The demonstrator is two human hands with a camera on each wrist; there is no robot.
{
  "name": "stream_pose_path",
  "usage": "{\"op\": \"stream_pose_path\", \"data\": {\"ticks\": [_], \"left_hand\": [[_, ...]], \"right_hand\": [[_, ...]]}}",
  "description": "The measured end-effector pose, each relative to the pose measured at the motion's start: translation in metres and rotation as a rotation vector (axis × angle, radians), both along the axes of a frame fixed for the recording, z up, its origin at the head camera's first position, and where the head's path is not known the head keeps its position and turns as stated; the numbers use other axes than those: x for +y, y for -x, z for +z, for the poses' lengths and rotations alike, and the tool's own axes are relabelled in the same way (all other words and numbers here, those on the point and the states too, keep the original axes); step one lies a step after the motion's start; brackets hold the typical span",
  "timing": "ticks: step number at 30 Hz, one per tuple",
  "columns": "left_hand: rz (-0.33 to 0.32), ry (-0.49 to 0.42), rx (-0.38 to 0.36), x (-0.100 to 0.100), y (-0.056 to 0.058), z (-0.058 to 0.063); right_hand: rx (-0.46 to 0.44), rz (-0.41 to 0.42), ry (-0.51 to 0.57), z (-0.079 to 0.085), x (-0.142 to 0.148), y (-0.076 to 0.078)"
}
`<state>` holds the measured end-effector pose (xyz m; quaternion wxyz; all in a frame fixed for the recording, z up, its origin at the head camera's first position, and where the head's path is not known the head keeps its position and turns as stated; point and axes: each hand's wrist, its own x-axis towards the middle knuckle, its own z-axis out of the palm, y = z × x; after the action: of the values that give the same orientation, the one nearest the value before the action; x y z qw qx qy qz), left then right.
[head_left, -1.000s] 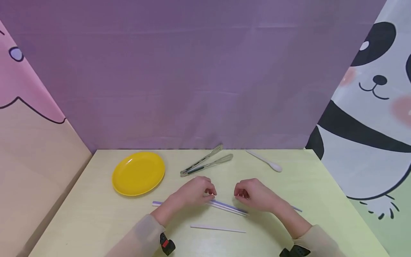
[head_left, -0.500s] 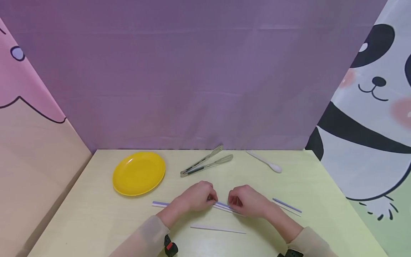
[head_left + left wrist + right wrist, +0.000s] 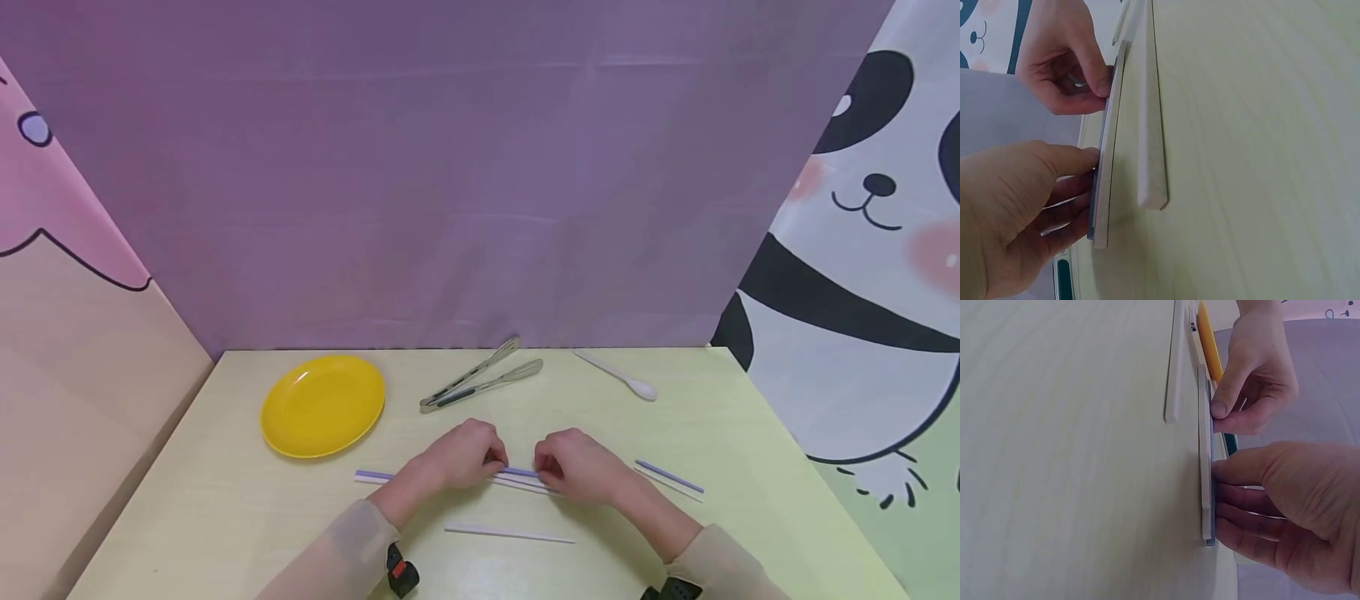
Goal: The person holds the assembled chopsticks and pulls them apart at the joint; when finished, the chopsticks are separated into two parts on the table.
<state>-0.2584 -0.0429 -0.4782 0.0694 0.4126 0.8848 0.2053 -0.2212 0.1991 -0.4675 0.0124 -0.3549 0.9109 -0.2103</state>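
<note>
At the middle of the table, both hands meet a small bunch of chopsticks. My left hand (image 3: pixel 465 454) pinches the purple chopstick (image 3: pixel 519 472) between thumb and fingers near its left part. Toward its other end my right hand (image 3: pixel 576 467) grips with thumb and curled fingers. White chopsticks (image 3: pixel 519 484) lie right along its near side. In both wrist views a pale chopstick (image 3: pixel 1105 187) runs beside the dark bluish one (image 3: pixel 1212 528), with thumbs on the near side and fingers on the far side. The hands cover the ends of the bunch in the head view.
A lone white chopstick (image 3: pixel 510 533) lies in front. More purple and white chopsticks show beyond the left wrist (image 3: pixel 373 475) and right of the right forearm (image 3: pixel 670 476). Behind are a yellow plate (image 3: pixel 322 407), metal tongs (image 3: pixel 480 383) and a white spoon (image 3: pixel 641 388).
My right hand has moved left and down onto the chopsticks, and my left hand has closed on them. The bunch's right end has since swung slightly away from the person.
</note>
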Motion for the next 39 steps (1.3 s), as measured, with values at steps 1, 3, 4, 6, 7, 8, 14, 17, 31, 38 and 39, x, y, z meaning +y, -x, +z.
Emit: {"op": "stream_pose_path", "data": {"ticks": [1, 3, 4, 6, 7, 8, 14, 17, 31, 38, 39], "left_hand": [[-0.002, 0.001, 0.001, 0.000, 0.000, 0.000], [-0.002, 0.007, -0.002, 0.000, 0.000, 0.001], [-0.003, 0.012, 0.001, 0.001, -0.001, 0.001], [-0.003, 0.014, 0.005, 0.001, -0.001, 0.001], [-0.002, 0.011, 0.009, 0.001, -0.001, 0.001], [0.001, 0.006, 0.013, 0.002, -0.001, 0.001], [0.042, -0.050, 0.032, 0.002, -0.001, -0.001], [0.063, -0.091, 0.052, 0.003, -0.003, 0.002], [0.052, -0.075, 0.447, 0.007, -0.024, 0.036], [0.120, -0.131, 0.434, 0.012, -0.029, 0.045], [0.118, -0.144, 0.426, 0.012, -0.029, 0.046]], "right_hand": [[-0.001, -0.002, -0.005, -0.001, 0.000, 0.000], [-0.009, -0.004, -0.008, -0.002, 0.000, 0.001], [-0.010, -0.004, -0.009, -0.002, 0.000, 0.001], [-0.002, -0.006, -0.015, -0.003, -0.001, 0.000], [0.011, -0.008, -0.020, -0.004, -0.001, 0.000], [0.029, -0.006, -0.025, -0.004, -0.001, 0.000], [0.071, -0.029, -0.064, 0.000, -0.004, -0.003], [0.022, -0.042, -0.041, 0.008, -0.005, -0.003], [0.054, 0.024, 0.111, 0.042, 0.002, -0.005], [0.192, -0.013, 0.182, 0.042, 0.000, -0.007], [0.201, -0.013, 0.185, 0.043, 0.001, -0.007]]}}
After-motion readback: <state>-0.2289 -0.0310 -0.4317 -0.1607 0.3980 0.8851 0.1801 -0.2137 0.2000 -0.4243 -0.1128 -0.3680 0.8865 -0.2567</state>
